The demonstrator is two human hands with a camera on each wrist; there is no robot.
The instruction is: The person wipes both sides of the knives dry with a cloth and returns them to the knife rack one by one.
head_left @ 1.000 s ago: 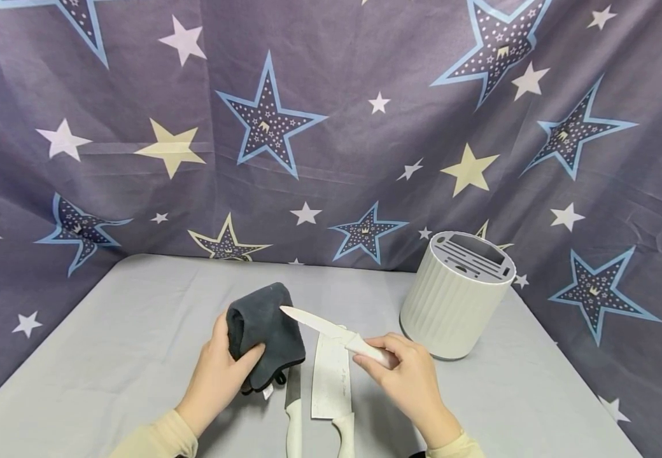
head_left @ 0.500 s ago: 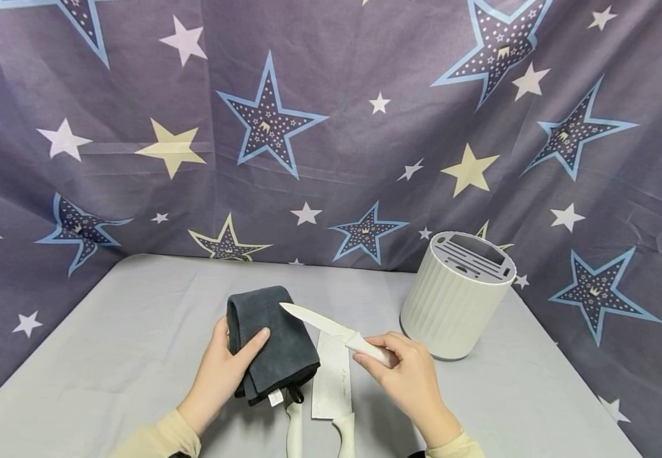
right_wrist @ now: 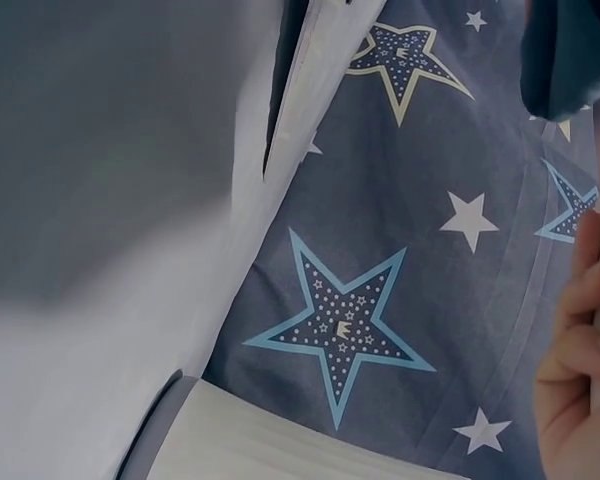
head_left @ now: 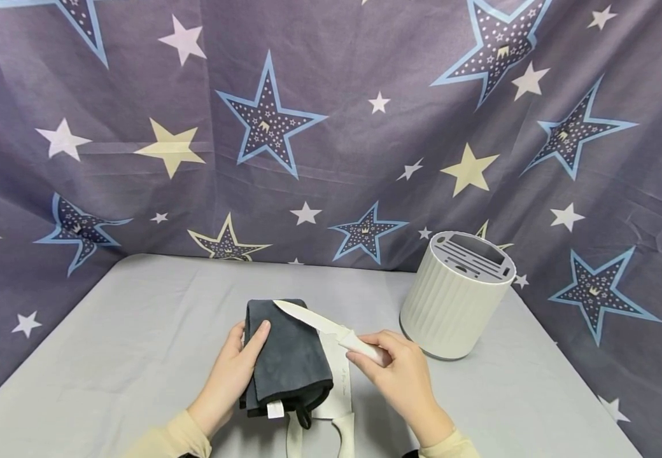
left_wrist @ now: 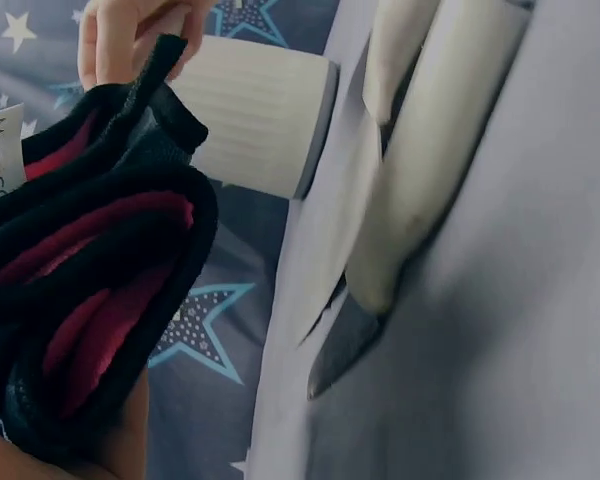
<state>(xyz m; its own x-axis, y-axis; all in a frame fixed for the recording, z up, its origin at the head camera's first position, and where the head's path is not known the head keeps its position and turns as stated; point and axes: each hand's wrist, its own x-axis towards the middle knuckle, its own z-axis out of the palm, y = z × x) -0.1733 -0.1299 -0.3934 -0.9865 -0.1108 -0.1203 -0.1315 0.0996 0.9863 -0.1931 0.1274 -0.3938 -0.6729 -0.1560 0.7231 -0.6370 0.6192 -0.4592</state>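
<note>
My left hand (head_left: 232,372) grips a folded dark grey cloth (head_left: 288,356), thumb on top, with its white tag and black loop hanging at the lower edge. In the left wrist view the folds of the cloth (left_wrist: 100,260) show a red inside. A white-handled knife (head_left: 365,348) is pinched by the handle in my right hand (head_left: 402,375). Its pale blade points left and overlaps the cloth's upper part. Beneath them a cleaver (head_left: 339,375) lies on the table, partly covered by cloth and knife. Beside it lies another knife (head_left: 294,436), its blade hidden under the cloth in the head view.
A round, ribbed white knife block (head_left: 457,305) with a slotted grey top stands at the right, beyond my right hand. The light grey table (head_left: 136,331) ends at a star-patterned curtain (head_left: 331,127) behind and at both sides.
My left hand has moved right and slightly toward me, and the cloth has turned flatter, now under the blade. The right hand with the knife has shifted slightly left.
</note>
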